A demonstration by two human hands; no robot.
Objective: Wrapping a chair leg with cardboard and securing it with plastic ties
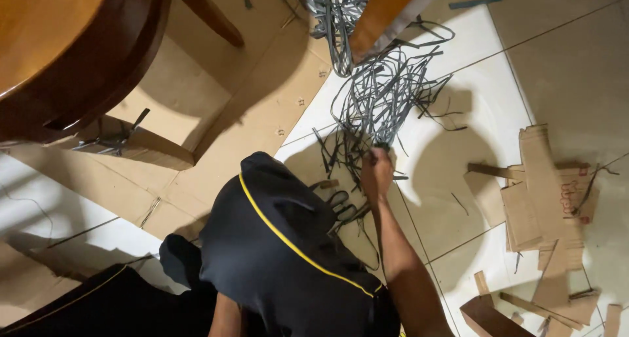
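One wooden table (46,42) fills our upper left corner, its dark round edge and a leg hanging over flattened brown cardboard sheets (216,101) spread across the pale tiled floor (472,107). Just right of that, low in the view, our bent knee in dark trousers (275,245) with a yellow piping line rises toward the camera and hides much of what lies behind it. We cannot find our left hand in the view; only a bit of bare arm shows at the bottom edge under the knee, so we cannot tell what it is doing. Past the knee a pair of scissors (342,204) with dark loop handles lies on the floor, close beside our right forearm. Our right hand (377,173) reaches forward, fingers curled tightly into a fist around the near ends of a bundle of thin grey strips (383,91); no gap shows between the fingers. From that fist the strips fan away in a loose tangle across the tile, running up toward a slanted wooden leg (383,12) at the top. More loose strips trail to either side of the hand. Farther right, well apart from the hand, a heap of cut cardboard pieces (544,193) lies on the floor, with smaller offcuts (498,311) at the lower right.
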